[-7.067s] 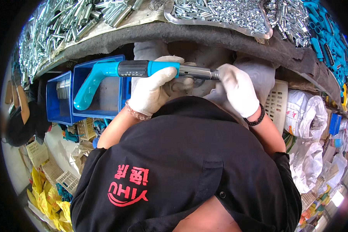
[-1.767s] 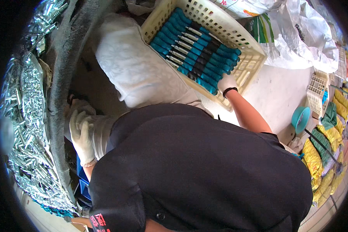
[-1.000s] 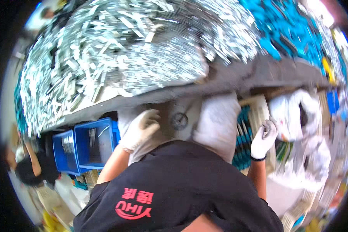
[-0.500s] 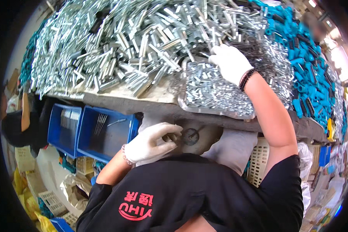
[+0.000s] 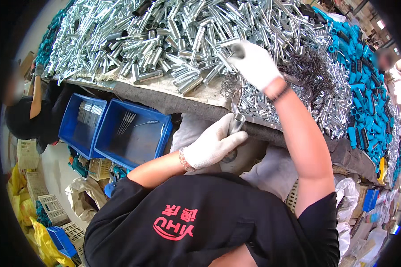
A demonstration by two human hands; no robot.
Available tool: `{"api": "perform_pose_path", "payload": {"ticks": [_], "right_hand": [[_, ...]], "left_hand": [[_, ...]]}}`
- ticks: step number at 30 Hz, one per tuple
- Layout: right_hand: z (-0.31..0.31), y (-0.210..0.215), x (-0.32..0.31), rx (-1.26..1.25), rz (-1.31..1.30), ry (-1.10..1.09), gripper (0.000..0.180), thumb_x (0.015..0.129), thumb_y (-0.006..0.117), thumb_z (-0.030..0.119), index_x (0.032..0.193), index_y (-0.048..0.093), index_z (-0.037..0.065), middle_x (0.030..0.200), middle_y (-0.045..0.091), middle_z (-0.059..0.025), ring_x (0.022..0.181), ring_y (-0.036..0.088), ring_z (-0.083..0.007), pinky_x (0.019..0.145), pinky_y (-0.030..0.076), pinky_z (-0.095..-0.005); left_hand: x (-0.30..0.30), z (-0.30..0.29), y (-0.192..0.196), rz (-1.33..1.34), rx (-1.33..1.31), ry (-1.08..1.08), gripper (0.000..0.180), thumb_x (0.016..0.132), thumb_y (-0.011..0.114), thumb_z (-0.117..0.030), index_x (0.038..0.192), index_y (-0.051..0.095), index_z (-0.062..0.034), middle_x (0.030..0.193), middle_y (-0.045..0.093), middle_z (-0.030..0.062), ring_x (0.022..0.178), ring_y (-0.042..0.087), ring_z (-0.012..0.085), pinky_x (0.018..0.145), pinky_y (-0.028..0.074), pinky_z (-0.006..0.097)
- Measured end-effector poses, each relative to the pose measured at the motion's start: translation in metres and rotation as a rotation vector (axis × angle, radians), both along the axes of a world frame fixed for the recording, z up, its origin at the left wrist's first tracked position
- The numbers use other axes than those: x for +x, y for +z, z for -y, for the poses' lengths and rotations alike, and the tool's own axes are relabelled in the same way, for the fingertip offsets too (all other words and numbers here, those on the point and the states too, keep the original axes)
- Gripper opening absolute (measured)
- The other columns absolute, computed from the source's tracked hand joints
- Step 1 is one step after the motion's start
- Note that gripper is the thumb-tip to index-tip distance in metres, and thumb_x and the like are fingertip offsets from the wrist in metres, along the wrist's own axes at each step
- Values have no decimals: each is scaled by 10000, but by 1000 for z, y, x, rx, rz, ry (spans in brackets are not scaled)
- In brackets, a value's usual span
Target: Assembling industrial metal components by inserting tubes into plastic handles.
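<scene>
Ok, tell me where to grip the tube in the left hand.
Probably take the tube by its wall near the open end, from the right: that round rim stands clear, while the left hand covers the left side.

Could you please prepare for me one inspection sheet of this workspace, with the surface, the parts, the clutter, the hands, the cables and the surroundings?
Surface: bench with pale and dark grey covering along the near edge, mostly buried under metal parts.
Job's things: one metal tube in the left hand; heap of loose tubes ahead.
Clutter: tangled dark springs and teal parts on the right.
Hands: left hand gripping the tube; right hand at the heap, fingertips blurred, hold unclear. Both gloved.
Cables: nothing seen.
Surroundings: two blue bins with thin metal rods; co-worker at far left; yellow bags lower left.
</scene>
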State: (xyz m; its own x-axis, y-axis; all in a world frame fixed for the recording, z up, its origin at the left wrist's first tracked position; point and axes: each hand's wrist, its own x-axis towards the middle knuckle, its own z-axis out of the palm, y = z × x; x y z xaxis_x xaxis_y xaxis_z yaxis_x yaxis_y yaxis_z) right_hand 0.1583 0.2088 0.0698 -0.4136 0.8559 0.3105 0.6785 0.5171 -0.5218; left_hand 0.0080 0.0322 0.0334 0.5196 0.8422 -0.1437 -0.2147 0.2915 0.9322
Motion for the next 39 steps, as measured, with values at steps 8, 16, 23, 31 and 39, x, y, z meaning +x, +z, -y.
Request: {"api": "perform_pose_path", "payload": {"ticks": [8, 16, 23, 31, 39], "right_hand": [[-3, 27, 4, 26, 11, -1, 434, 847, 681, 190, 1212, 568, -16, 1036, 710, -212, 965, 703, -324, 873, 551, -405], [176, -5, 43, -221, -236, 46, 303, 810, 797, 204, 1026, 660, 42, 993, 644, -132, 892, 651, -263, 788, 521, -361], [204, 8, 83, -382, -214, -197, 564, 779, 839, 270, 1239, 590, 61, 879, 622, -55, 800, 598, -147, 735, 501, -300], [83, -15, 138, 171, -84, -452, 305, 899, 707, 281, 1082, 699, 39, 998, 742, -142, 925, 722, -242, 824, 553, -342], [25, -9, 112, 137, 279, -464, 640, 855, 718, 268, 1409, 478, 54, 896, 711, -159, 870, 697, -321, 822, 544, -400]], "left_hand": [[-34, -8, -26, -215, 202, 161, 183, 1061, 496, -221, 1106, 533, -47, 920, 577, 14, 792, 541, 76, 720, 478, 242], [-19, 4, -22, -346, 580, -44, 379, 1038, 557, -323, 1231, 514, 0, 998, 577, 75, 926, 566, 162, 841, 467, 307], [-2, 12, -66, -366, 889, -123, 498, 916, 671, -450, 1169, 634, -22, 1016, 546, 99, 1007, 522, 250, 889, 445, 370], [-13, 24, -56, -396, 628, -102, 459, 801, 799, -388, 1119, 720, -68, 976, 536, 68, 963, 532, 218, 868, 450, 343], [-18, 25, -71, -268, -212, -48, 298, 807, 655, 6, 1078, 534, 23, 936, 631, 138, 752, 656, 174, 679, 554, 310]]}}
